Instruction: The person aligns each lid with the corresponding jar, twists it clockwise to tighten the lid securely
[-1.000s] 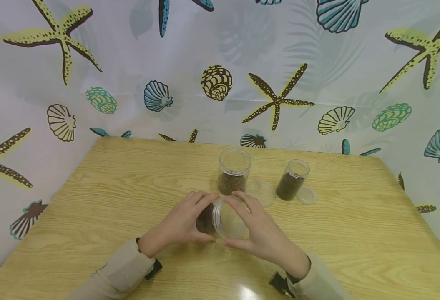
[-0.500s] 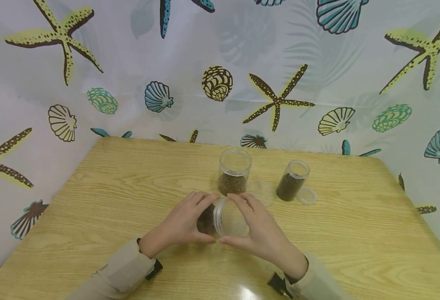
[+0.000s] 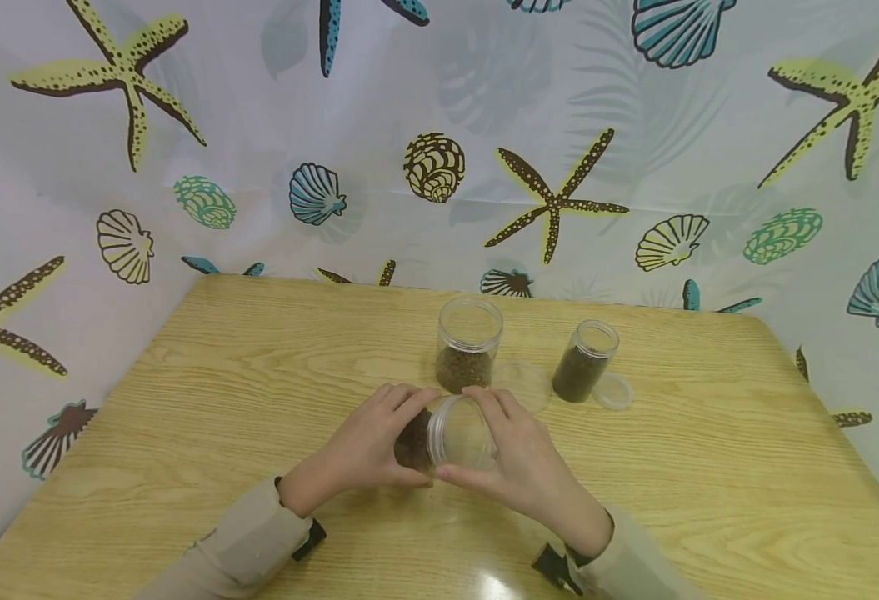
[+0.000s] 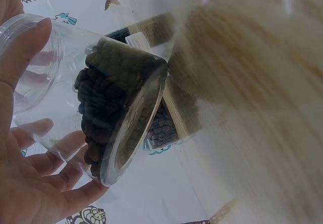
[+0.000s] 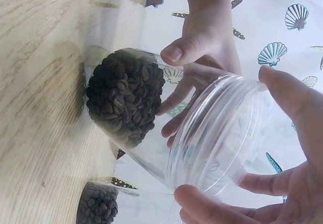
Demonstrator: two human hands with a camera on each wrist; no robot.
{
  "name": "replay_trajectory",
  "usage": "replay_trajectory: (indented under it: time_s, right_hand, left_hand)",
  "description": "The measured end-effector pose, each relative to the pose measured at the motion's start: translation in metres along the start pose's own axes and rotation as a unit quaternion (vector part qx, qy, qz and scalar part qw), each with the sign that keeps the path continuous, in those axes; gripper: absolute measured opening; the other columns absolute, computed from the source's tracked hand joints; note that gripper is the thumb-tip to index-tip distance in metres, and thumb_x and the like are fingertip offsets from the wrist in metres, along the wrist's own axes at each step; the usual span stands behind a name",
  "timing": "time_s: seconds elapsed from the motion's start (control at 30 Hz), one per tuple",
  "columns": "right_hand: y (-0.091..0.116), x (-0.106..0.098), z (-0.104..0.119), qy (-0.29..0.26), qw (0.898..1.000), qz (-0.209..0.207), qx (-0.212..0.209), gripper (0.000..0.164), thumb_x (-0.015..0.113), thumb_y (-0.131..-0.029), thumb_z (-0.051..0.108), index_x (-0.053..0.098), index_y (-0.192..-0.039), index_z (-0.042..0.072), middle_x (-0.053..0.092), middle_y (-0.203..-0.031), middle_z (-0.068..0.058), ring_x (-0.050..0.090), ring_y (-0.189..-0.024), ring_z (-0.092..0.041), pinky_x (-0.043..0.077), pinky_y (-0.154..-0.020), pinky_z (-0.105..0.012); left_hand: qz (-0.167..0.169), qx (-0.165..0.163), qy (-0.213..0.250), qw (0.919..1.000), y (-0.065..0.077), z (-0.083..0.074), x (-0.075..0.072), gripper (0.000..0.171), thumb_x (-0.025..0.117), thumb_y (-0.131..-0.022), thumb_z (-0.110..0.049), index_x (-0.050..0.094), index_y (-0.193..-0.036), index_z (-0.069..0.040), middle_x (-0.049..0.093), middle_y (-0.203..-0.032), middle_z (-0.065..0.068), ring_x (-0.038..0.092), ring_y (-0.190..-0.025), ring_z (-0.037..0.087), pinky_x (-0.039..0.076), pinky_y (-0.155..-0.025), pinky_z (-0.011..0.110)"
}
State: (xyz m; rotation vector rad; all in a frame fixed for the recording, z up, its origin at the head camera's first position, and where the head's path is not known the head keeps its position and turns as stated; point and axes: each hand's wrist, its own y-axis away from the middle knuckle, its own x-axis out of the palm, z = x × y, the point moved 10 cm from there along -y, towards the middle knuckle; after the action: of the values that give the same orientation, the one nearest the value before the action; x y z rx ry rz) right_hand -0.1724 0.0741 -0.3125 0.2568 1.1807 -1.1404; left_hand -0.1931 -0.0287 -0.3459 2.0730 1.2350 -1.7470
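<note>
A clear jar of coffee beans [image 5: 126, 98] is tilted in my left hand [image 3: 367, 442], whose thumb and fingers grip it around the body. Its mouth points to the right in the head view, and the beans lie toward the base. At that mouth sits a clear screw lid [image 3: 465, 437]. My right hand [image 3: 525, 458] holds the lid by its edge, thumb on the near side and fingers on the far side. The right wrist view shows the lid [image 5: 227, 133] against the ridged neck; how tightly it sits I cannot tell.
Behind the hands stands a wide clear jar [image 3: 465, 367] partly filled with brown contents. To its right is a narrower jar [image 3: 581, 371] with dark contents. Two clear lids lie flat beside them, a large lid [image 3: 525, 385] and a small lid [image 3: 613, 391], on the wooden table [image 3: 709, 467].
The right hand's fingers and thumb have shifted slightly around the lid and come closer to the jar's neck. The left hand and the jar have hardly moved.
</note>
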Motion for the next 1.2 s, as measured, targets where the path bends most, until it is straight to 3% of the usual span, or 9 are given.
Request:
replay_trajectory:
  time_s: [0.1,0.23,0.53,0.7,0.77,0.83,0.97,1.07,1.2]
  right_hand:
    - [0.000,-0.001,0.000,0.008,1.000,-0.006,0.001,0.082,0.071,-0.069,0.054,0.044,-0.126,0.003,0.054,-0.112,-0.013,0.057,-0.087,-0.022,0.050,-0.072,-0.037]
    - [-0.001,0.000,-0.001,0.012,1.000,-0.006,0.012,0.083,0.070,-0.069,0.056,0.045,-0.126,0.002,0.054,-0.113,-0.014,0.058,-0.092,-0.027,0.050,-0.073,-0.040]
    - [-0.001,0.005,-0.009,0.032,0.997,0.020,0.069,0.081,0.068,-0.072,0.054,0.044,-0.126,-0.002,0.056,-0.110,-0.021,0.060,-0.086,-0.034,0.051,-0.068,-0.043]
    - [-0.001,0.006,-0.011,0.046,0.995,0.035,0.076,0.075,0.062,-0.079,0.051,0.044,-0.127,-0.003,0.057,-0.110,-0.022,0.061,-0.082,-0.034,0.051,-0.068,-0.043]
    - [-0.001,0.003,-0.010,0.044,0.996,0.037,0.069,0.074,0.060,-0.081,0.051,0.042,-0.130,-0.003,0.056,-0.114,-0.023,0.060,-0.089,-0.035,0.050,-0.073,-0.045]
    - [-0.001,0.000,-0.007,0.039,0.998,0.037,0.041,0.075,0.059,-0.082,0.051,0.040,-0.133,-0.001,0.052,-0.121,-0.022,0.056,-0.101,-0.036,0.047,-0.081,-0.047]
    - [-0.001,-0.006,0.007,0.030,0.997,0.047,-0.058,0.076,0.065,-0.079,0.047,0.038,-0.137,0.006,0.041,-0.134,-0.017,0.043,-0.119,-0.033,0.041,-0.091,-0.048]
    - [0.001,-0.007,0.018,0.027,0.990,0.058,-0.128,0.082,0.075,-0.071,0.040,0.038,-0.137,0.010,0.035,-0.138,-0.015,0.038,-0.123,-0.031,0.042,-0.091,-0.046]
    - [0.004,-0.005,0.025,0.025,0.982,0.064,-0.175,0.089,0.083,-0.062,0.032,0.039,-0.136,0.009,0.033,-0.139,-0.014,0.033,-0.126,-0.032,0.043,-0.091,-0.045]
  left_hand:
    - [0.001,-0.003,0.003,1.0000,0.000,0.001,0.000,0.093,0.085,-0.055,-0.043,0.043,-0.131,-0.010,0.051,-0.113,0.006,0.048,-0.101,0.021,0.044,-0.085,0.038]
    - [0.001,-0.004,0.004,1.0000,0.000,0.001,0.000,0.093,0.085,-0.055,-0.043,0.043,-0.131,-0.010,0.051,-0.113,0.006,0.047,-0.101,0.021,0.044,-0.085,0.038]
    - [-0.002,0.000,0.002,1.0000,-0.001,0.000,0.000,0.092,0.084,-0.055,-0.044,0.044,-0.131,-0.010,0.052,-0.113,0.006,0.048,-0.099,0.021,0.045,-0.084,0.038]
    - [-0.003,0.001,0.001,1.0000,-0.001,-0.001,0.000,0.093,0.085,-0.055,-0.044,0.043,-0.131,-0.010,0.052,-0.113,0.006,0.048,-0.099,0.021,0.045,-0.085,0.037]
    - [-0.003,0.001,0.001,1.0000,0.000,0.000,0.000,0.094,0.085,-0.055,-0.044,0.043,-0.131,-0.010,0.051,-0.113,0.006,0.048,-0.099,0.021,0.045,-0.085,0.038]
    - [-0.003,0.001,0.000,1.0000,0.000,0.000,0.000,0.094,0.085,-0.055,-0.044,0.043,-0.131,-0.010,0.051,-0.113,0.006,0.048,-0.099,0.021,0.045,-0.084,0.038]
    - [-0.001,0.004,-0.003,1.0000,0.000,-0.001,0.001,0.094,0.085,-0.056,-0.044,0.042,-0.132,-0.009,0.051,-0.114,0.007,0.048,-0.100,0.021,0.045,-0.083,0.037]
    - [0.000,0.006,-0.002,1.0000,0.000,-0.001,0.001,0.095,0.085,-0.056,-0.043,0.041,-0.132,-0.008,0.051,-0.114,0.008,0.048,-0.101,0.022,0.045,-0.084,0.037]
    - [0.001,0.007,0.002,1.0000,0.001,-0.001,0.001,0.095,0.084,-0.056,-0.043,0.041,-0.133,-0.007,0.051,-0.115,0.008,0.048,-0.102,0.022,0.045,-0.084,0.037]
